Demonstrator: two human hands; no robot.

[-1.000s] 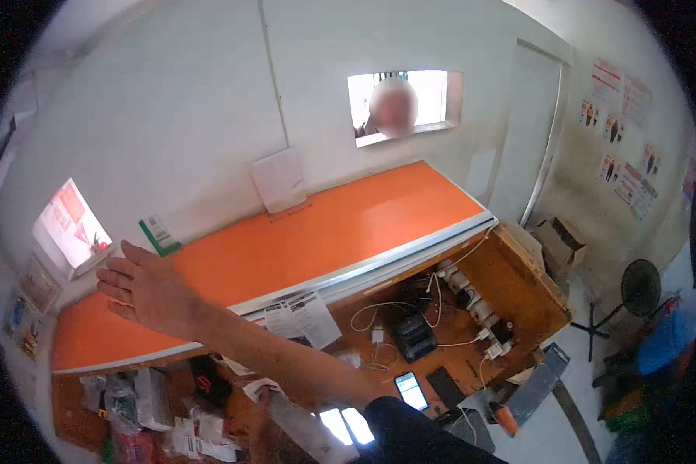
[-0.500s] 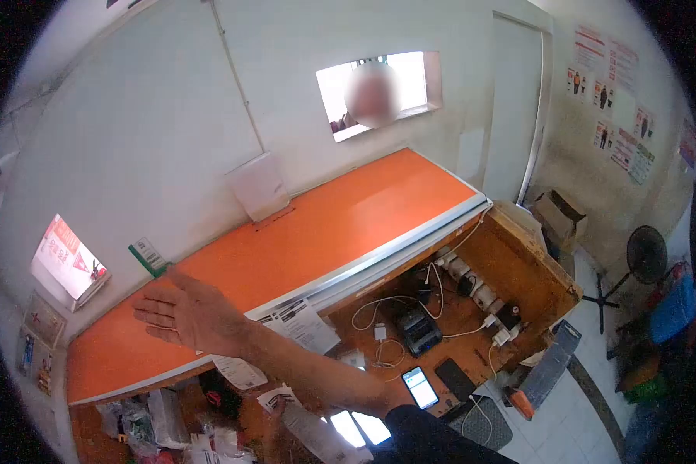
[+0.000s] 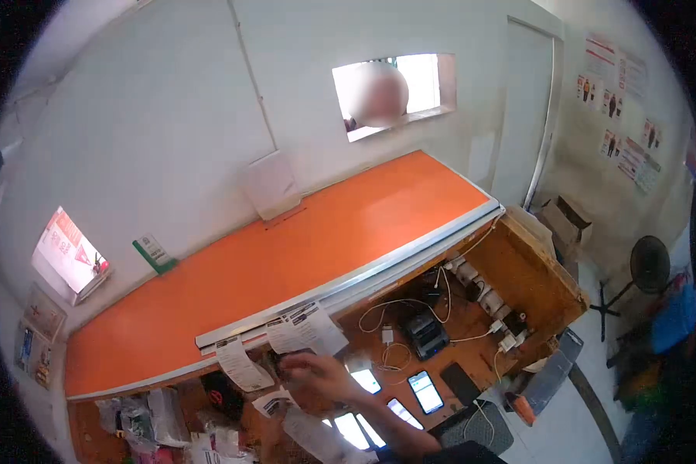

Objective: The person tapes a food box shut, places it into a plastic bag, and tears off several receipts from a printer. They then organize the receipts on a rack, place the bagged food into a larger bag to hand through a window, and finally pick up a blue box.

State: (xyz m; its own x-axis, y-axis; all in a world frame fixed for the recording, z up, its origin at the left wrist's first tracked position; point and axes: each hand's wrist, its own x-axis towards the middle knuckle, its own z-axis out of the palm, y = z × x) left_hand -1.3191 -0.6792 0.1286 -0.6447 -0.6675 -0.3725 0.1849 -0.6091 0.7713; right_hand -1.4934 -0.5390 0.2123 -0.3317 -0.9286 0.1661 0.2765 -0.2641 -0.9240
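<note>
My right hand (image 3: 321, 377) reaches in from the lower right, over the open desk below the orange counter. Its fingers point left, loosely bent and slightly apart, and nothing shows in them. The fingertips are close to a printed paper slip (image 3: 242, 364) and to printed sheets (image 3: 308, 331) at the counter's front edge. Below the hand lies a pale crumpled sheet or wrap (image 3: 317, 437). Lit phones, one of them upright in the view (image 3: 425, 392), lie to the right of the forearm. My left hand does not show.
Behind the orange counter (image 3: 348, 224), a person (image 3: 381, 94) is at the wall window. The desk holds a black device (image 3: 425, 336), cables, a dark phone (image 3: 460, 383) and a power strip (image 3: 483, 294). Plastic bags (image 3: 135, 425) lie lower left. A fan (image 3: 649, 264) stands right.
My right hand has moved down and right, from above the orange counter to beside the papers, and its fingers are more bent. The view has shifted slightly. Another lit phone now shows.
</note>
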